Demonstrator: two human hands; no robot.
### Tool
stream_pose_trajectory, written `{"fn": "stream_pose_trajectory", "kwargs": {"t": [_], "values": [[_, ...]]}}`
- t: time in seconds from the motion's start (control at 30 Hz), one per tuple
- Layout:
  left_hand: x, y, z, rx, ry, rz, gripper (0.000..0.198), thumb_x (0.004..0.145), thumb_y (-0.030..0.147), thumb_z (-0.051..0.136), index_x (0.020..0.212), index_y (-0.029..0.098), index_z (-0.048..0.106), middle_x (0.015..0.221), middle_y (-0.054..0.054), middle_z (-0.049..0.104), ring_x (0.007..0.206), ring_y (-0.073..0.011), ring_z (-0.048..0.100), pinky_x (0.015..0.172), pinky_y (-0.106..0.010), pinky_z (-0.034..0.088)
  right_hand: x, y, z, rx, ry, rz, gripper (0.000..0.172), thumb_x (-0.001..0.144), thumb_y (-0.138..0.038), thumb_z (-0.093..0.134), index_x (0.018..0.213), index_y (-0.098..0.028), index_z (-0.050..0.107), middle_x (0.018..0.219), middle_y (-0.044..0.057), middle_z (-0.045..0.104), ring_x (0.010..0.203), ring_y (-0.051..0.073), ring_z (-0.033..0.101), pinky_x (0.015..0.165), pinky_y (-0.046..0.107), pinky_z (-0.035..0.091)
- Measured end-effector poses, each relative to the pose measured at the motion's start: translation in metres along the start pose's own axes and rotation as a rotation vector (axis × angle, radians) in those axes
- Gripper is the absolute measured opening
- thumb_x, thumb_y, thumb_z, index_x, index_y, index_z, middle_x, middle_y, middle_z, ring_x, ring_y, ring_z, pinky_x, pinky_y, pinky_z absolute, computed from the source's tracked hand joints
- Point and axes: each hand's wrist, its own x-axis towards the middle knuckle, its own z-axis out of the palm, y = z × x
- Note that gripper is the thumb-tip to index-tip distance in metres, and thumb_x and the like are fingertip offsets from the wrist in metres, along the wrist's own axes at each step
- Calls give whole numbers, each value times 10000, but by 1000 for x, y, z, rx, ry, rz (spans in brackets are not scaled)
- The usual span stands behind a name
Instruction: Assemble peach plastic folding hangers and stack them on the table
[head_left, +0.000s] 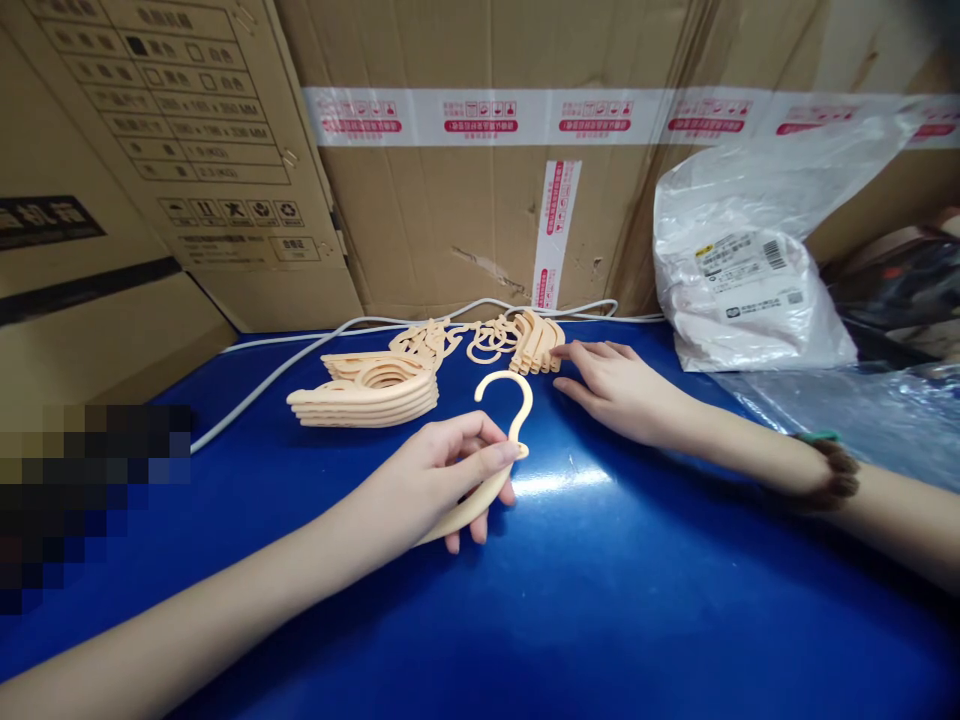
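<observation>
My left hand (pixel 461 470) grips a cream plastic hanger part (pixel 480 497), with a hook (pixel 517 392) standing up at its end. Fingertips of my right hand (pixel 611 385) touch or nearly touch the right side of a pile of curved cream pieces (pixel 536 340); its thumb is apart from the fingers, and nothing is seen held in it. Left of that pile lie loose cream hooks (pixel 491 338) and several small cream parts (pixel 427 343). A neat stack of cream hanger pieces (pixel 364 395) rests on the blue table, behind and left of my left hand.
Cardboard boxes (pixel 465 220) stand behind the blue table (pixel 600 600) and at the left. A white cable (pixel 285 385) runs along the table's back and left. At the right back are a white plastic bag (pixel 750 290) and clear plastic wrap (pixel 885 410).
</observation>
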Motion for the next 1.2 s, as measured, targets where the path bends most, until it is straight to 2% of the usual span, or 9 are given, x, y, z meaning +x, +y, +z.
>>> {"fn": "stream_pose_trajectory", "kwargs": {"t": [0.13, 0.23, 0.3, 0.43, 0.53, 0.67, 0.8, 1.0, 1.2], "values": [[1, 0, -1, -54, 2, -29, 240, 848, 378, 598, 828, 164, 494, 733, 8, 632, 523, -87, 591, 392, -151, 468, 0, -3, -6, -203, 54, -17, 384, 971, -341, 312, 1185, -102, 523, 1133, 170, 657, 1146, 305, 543, 1041, 530, 249], [1, 0, -2, -101, 8, -33, 220, 848, 349, 608, 835, 155, 504, 783, -9, 635, 586, -101, 617, 446, -180, 510, -1, -3, -15, -387, 107, 12, 388, 969, -339, 313, 1174, -93, 532, 900, 130, 709, 952, 280, 622, 1018, 491, 252], [1, 1, -4, -111, 15, -35, 203, 858, 331, 600, 844, 153, 504, 808, -18, 635, 600, -102, 619, 459, -184, 516, -1, -1, -20, -463, 100, 35, 382, 963, -341, 333, 1154, -96, 554, 827, 126, 708, 870, 277, 634, 981, 462, 282], [0, 1, -5, -114, 5, -29, 171, 873, 308, 583, 859, 158, 504, 830, -18, 626, 603, -101, 620, 459, -181, 514, -1, 5, -22, -499, 74, 46, 320, 947, -292, 380, 1097, -100, 588, 926, 168, 693, 873, 296, 630, 831, 400, 352], [1, 0, -5, -111, 3, -33, 148, 876, 290, 577, 871, 158, 511, 854, -19, 617, 611, -103, 626, 461, -188, 523, 0, 9, -18, -507, 32, 72, 281, 944, -240, 384, 1091, -96, 576, 955, 165, 677, 886, 291, 628, 741, 360, 346], [2, 0, -6, -111, -1, -33, 136, 878, 281, 576, 892, 157, 519, 883, -25, 611, 618, -104, 631, 463, -189, 532, -1, 9, -16, -494, -24, 76, 256, 928, -166, 399, 1114, -89, 557, 891, 150, 680, 842, 271, 637, 679, 343, 323], [3, 0, -6, -106, -1, -41, 153, 870, 298, 590, 900, 163, 525, 896, -27, 604, 623, -105, 632, 466, -187, 532, -3, 6, -21, -475, -51, 50, 321, 885, -92, 432, 1194, -103, 520, 900, 144, 689, 804, 256, 644, 642, 347, 311], [2, 0, -6, -98, 2, -40, 131, 874, 283, 578, 911, 165, 533, 923, -29, 603, 630, -106, 637, 474, -194, 535, -8, -6, -29, -470, -75, 68, 264, 879, -103, 434, 1120, -106, 541, 744, 127, 696, 688, 253, 651, 565, 342, 287], [3, 0, -6, -95, 0, -37, 123, 875, 270, 574, 911, 158, 534, 914, -30, 601, 623, -104, 632, 470, -193, 534, -15, -13, -38, -484, -115, 90, 310, 881, -182, 462, 1185, -175, 527, 769, 97, 714, 641, 248, 663, 469, 309, 209]]}}
